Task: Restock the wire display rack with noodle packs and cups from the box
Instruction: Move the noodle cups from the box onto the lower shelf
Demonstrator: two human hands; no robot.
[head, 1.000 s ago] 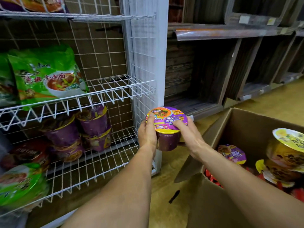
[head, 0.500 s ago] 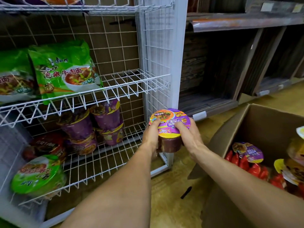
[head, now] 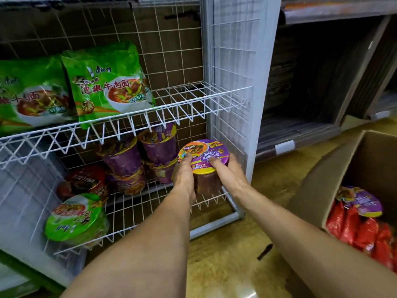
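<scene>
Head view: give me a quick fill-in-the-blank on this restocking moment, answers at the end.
1. The left hand and right hand together hold a noodle cup with a mostly ____ lid.
2. That cup is held at the right end of the wire rack's ____ shelf.
3. The noodle packs on the shelf above are ____.
4. In the cardboard box, the boxed packs beneath a spare cup are ____.
Missing words: purple; bottom; green; red.

Cut off and covered
The box [head: 369, 160] runs off the frame's right edge, the leftmost green pack [head: 28, 93] off the left; left hand [head: 183, 175] and right hand [head: 228, 172] cover the sides of the purple cup [head: 204, 154].
</scene>
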